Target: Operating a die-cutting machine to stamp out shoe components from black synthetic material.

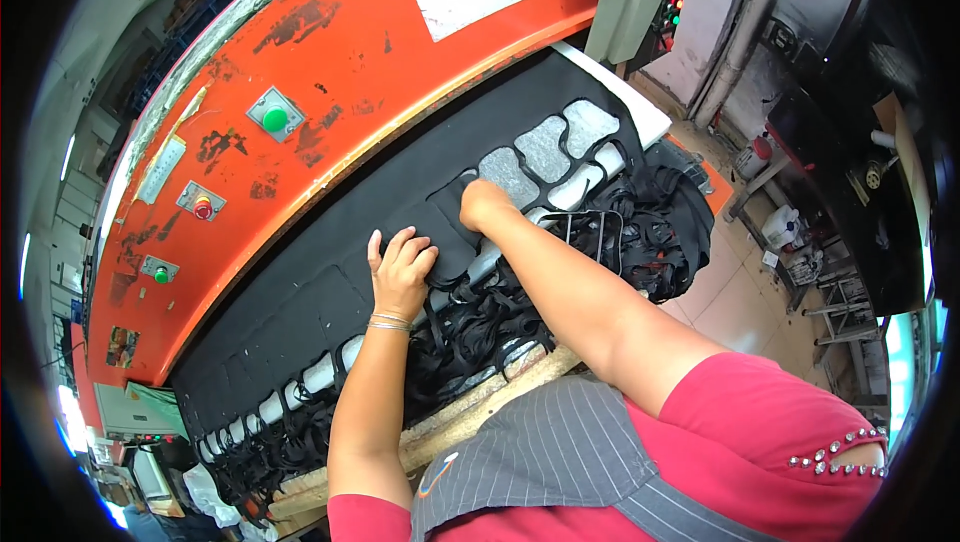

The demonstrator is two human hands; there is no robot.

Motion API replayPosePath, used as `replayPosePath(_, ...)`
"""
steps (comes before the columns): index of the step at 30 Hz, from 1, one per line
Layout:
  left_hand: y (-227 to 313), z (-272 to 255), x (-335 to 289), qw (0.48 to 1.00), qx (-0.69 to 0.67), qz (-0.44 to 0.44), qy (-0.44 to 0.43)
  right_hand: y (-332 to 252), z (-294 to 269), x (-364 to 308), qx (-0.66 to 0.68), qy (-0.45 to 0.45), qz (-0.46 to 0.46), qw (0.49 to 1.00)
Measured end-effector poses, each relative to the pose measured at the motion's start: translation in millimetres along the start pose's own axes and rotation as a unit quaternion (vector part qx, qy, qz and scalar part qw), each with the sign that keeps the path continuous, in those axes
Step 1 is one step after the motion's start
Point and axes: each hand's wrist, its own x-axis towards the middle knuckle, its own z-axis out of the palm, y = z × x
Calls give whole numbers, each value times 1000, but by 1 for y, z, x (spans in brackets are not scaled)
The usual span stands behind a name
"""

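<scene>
- Lying between the two hands, a rounded black piece [455, 250] sat on the black sheet [285, 307], close to the edge nearest the person
- The left hand [402, 274], banded at the wrist by thin bracelets [389, 322], was palm down just left of that piece, its fingers spread apart and pointing away from the body
- The right hand [487, 206] bent down at the piece's far right part, fingers turned under and hidden, so I could not tell whether they pinched it
- Right of that hand, rounded gaps in the sheet showed a mottled grey surface [508, 178]
- Tangled black strips [470, 327] hung along the near edge, with a wire frame [619, 247] among them
- Beyond the sheet stood an orange machine [345, 62] bearing a green button [275, 120] and a red knob [203, 208]
</scene>
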Motion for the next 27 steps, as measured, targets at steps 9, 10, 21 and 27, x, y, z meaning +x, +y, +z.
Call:
replayPosePath(9, 4, -15, 67, 974, 31, 125, -187, 35, 7, -6, 549, -71, -29, 832)
replayPosePath(10, 5, -13, 73, 974, 31, 127, -186, 40, 6, -3, 550, -69, -30, 832)
replayPosePath(21, 4, -45, 29, 994, 41, 85, -52, 61, 3, -18, 250, 25, -81, 964)
replayPosePath(27, 6, -105, -46, 998, 66, -4, -18, 1, 2, -34, 215, 250, -240, 913)
